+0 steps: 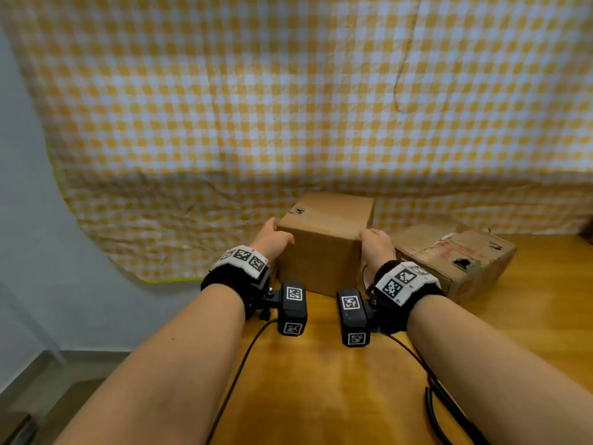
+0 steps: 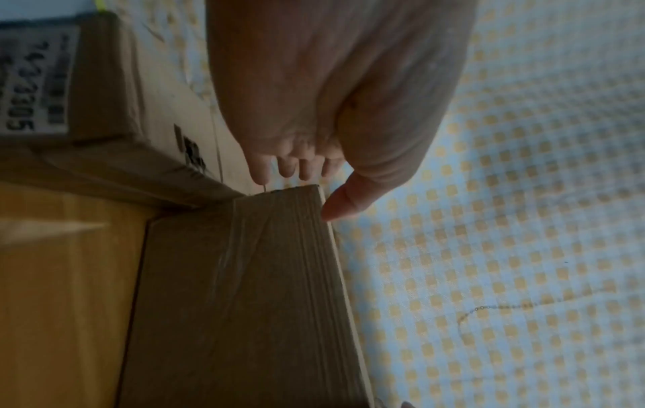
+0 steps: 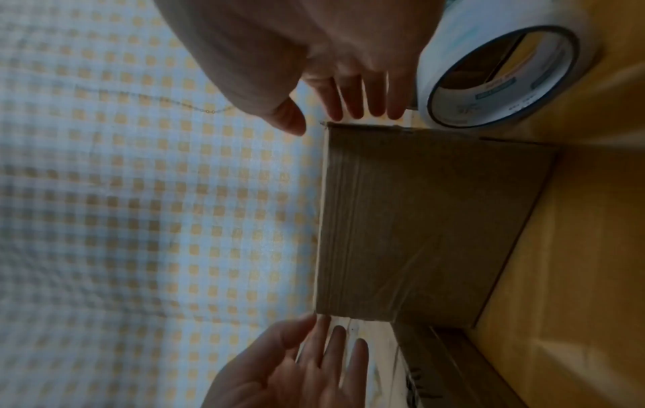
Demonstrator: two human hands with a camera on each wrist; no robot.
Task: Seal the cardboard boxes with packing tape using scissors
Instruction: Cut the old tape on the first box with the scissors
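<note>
A plain cube-shaped cardboard box (image 1: 321, 252) (image 2: 237, 289) (image 3: 418, 220) stands on the wooden table (image 1: 321, 380), with clear tape shining on its near face. My left hand (image 1: 280, 231) (image 2: 310, 193) (image 3: 324, 325) lies with straight fingers against its left side, the thumb at the top edge. On the right side my right hand (image 1: 369, 236) (image 3: 335, 116) does the same, fingers straight, thumb spread apart. A roll of packing tape (image 3: 502, 77) lies on the table close to the right hand. No scissors are in view.
A battered, torn cardboard box (image 1: 455, 255) sits to the right. A box with a printed label (image 2: 97, 91) (image 3: 450, 367) lies by the left hand. A yellow checked cloth (image 1: 288, 107) hangs behind. Black cables (image 1: 430, 380) trail over the table; its left edge is near.
</note>
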